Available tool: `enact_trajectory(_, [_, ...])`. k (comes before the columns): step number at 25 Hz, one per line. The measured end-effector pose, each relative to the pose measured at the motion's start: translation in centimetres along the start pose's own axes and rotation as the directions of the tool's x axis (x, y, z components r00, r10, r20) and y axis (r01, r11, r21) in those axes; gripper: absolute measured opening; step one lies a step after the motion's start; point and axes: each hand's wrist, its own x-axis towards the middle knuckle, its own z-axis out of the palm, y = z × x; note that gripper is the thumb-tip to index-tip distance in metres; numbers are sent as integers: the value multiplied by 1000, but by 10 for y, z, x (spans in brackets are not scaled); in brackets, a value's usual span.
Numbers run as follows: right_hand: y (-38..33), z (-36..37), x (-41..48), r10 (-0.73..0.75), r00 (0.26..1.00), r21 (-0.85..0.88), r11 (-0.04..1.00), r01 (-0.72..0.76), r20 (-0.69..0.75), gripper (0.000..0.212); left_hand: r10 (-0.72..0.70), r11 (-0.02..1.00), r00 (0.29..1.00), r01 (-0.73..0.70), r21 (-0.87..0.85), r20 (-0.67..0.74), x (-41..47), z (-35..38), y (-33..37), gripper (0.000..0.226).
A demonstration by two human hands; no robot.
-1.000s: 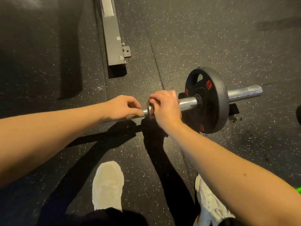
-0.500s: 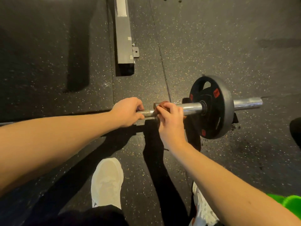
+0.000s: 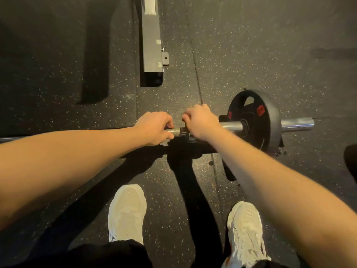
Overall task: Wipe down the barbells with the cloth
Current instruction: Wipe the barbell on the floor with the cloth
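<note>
A steel barbell [image 3: 230, 125] lies across the dark rubber floor, with one black weight plate [image 3: 255, 120] on its right sleeve. My left hand [image 3: 154, 127] grips the knurled shaft just left of the collar. My right hand [image 3: 201, 120] curls over the bar at the collar, right beside the left hand. No cloth shows in either hand.
A grey metal rack foot [image 3: 152, 39] lies on the floor beyond the bar. My two white shoes [image 3: 126, 211] stand just behind the bar. A dark object [image 3: 351, 161] sits at the right edge.
The view has shifted, so the bar sits lower in frame. My right hand has rolled further over the collar; my left hand keeps its grip on the shaft.
</note>
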Motion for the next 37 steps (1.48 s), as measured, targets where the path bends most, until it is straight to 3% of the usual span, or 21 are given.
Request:
enact_trajectory(2, [2, 42, -50, 32, 915, 191, 980, 49, -402, 20, -6, 1000, 1000, 6, -1, 1, 0, 0, 0, 36])
enact_trajectory(3, [1, 63, -70, 114, 858, 313, 948, 57, -502, 18, -11, 1000, 1000, 11, -5, 8, -1, 0, 0, 35])
enact_trajectory(6, [-6, 106, -96, 322, 813, 585, 811, 27, -485, 24, -18, 999, 1000, 19, -32, 8, 0, 1, 0, 33])
enact_trajectory(11, [-2, 100, -104, 430, 876, 800, 593, -91, -219, 10, -30, 997, 1000, 30, -71, 2, 0, 0, 1, 29])
enact_trajectory(12, [7, 87, -109, 454, 845, 817, 576, -35, -284, 12, -23, 997, 1000, 23, -73, 6, -1, 0, 1, 30])
enact_trajectory(14, [31, 57, -104, 521, 693, 764, 641, 68, -499, 16, -15, 996, 1000, 16, -87, 10, 0, 0, -1, 31])
enact_trajectory(16, [51, 44, -81, 519, 600, 664, 747, 29, -609, 20, -1, 995, 1000, 3, -105, 20, 0, 3, -2, 31])
enact_trajectory(17, [49, 44, -72, 498, 620, 636, 772, 1, -606, 22, 10, 994, 1000, -8, -107, 21, 0, 4, -3, 31])
enact_trajectory(20, [36, 58, -72, 237, 851, 628, 766, 133, -469, 36, 19, 993, 1000, -18, -116, 12, 1, 4, -5, 29])
enact_trajectory(21, [42, 59, -76, 161, 881, 618, 767, 172, -446, 40, 23, 992, 1000, -21, -122, 12, 2, 4, -6, 27])
enact_trajectory(23, [65, 60, -72, 209, 825, 552, 822, 143, -525, 42, 25, 991, 999, -22, -131, 24, 2, 3, -6, 23])
enact_trajectory(25, [63, 63, -69, 406, 719, 603, 797, 22, -564, 42, 19, 991, 999, -15, -130, 28, 3, 2, -5, 23])
enact_trajectory(26, [48, 64, -71, 426, 736, 644, 765, 18, -527, 45, 14, 991, 1000, -10, -133, 26, 3, 2, -5, 23])
enact_trajectory(28, [23, 75, -79, 294, 841, 646, 758, 83, -453, 53, 14, 990, 999, -9, -144, 35, 4, 2, -6, 23])
enact_trajectory(29, [24, 79, -83, 245, 853, 620, 777, 112, -461, 54, 16, 989, 999, -10, -147, 39, 4, 2, -6, 23])
enact_trajectory(30, [31, 82, -83, 237, 834, 594, 795, 128, -498, 53, 12, 989, 999, -7, -147, 37, 3, 2, -5, 23])
enact_trajectory(32, [47, 82, -76, 369, 754, 629, 774, 75, -544, 50, 2, 989, 1000, 2, -149, 29, 4, 2, -4, 23])
enact_trajectory(35, [34, 83, -68, 564, 689, 756, 654, -37, -455, 56, -6, 989, 1000, 9, -145, 23, 5, 2, -6, 23])
enact_trajectory(37, [13, 89, -68, 589, 695, 804, 594, -25, -413, 64, -5, 989, 1000, 8, -146, 24, 6, 3, -7, 24])
